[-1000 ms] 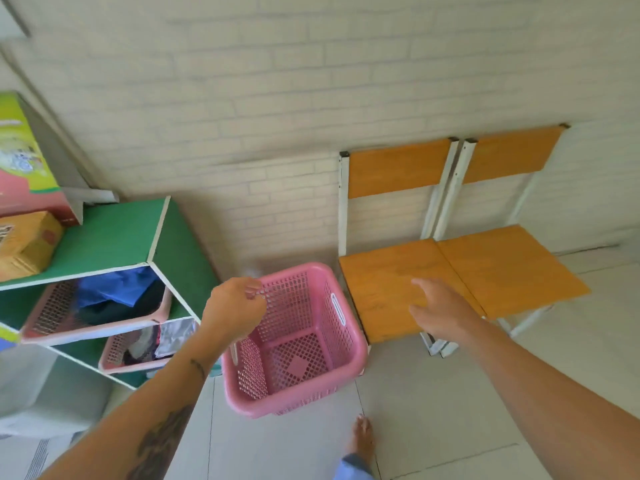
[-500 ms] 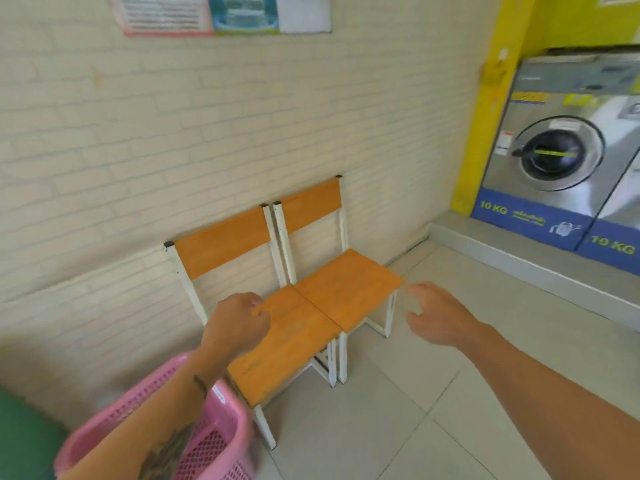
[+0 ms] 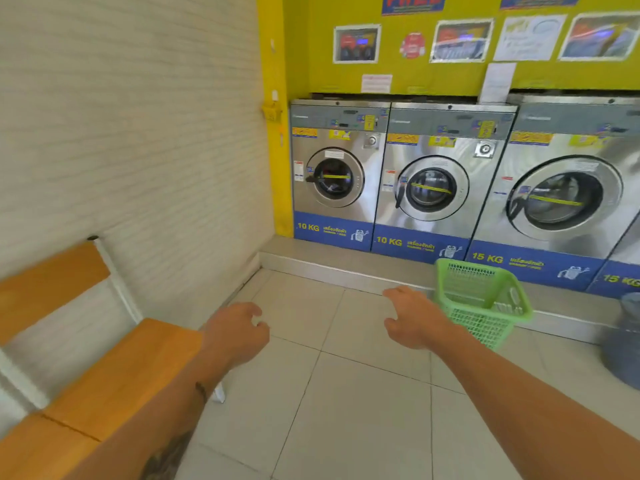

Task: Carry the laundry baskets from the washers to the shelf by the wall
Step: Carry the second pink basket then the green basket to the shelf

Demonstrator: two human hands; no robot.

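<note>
A green mesh laundry basket (image 3: 483,303) stands on the tiled floor in front of the row of steel washers (image 3: 429,181), tilted slightly, with nothing visible inside. My right hand (image 3: 414,318) hovers just left of the basket with fingers apart and holds nothing. My left hand (image 3: 239,332) is lower left, over the floor, fingers loosely curled and empty. The shelf and the pink basket are out of view.
Two wooden chairs (image 3: 104,368) stand against the white brick wall on the left. A raised grey step (image 3: 332,261) runs under the washers. A blue-grey container (image 3: 623,341) sits at the right edge. Pale floor tiles (image 3: 346,393) stretch ahead.
The view has swung right from the shelf and pink basket, past the chairs, to the washers. My left hand let go of the pink basket. The green basket has come into view.
</note>
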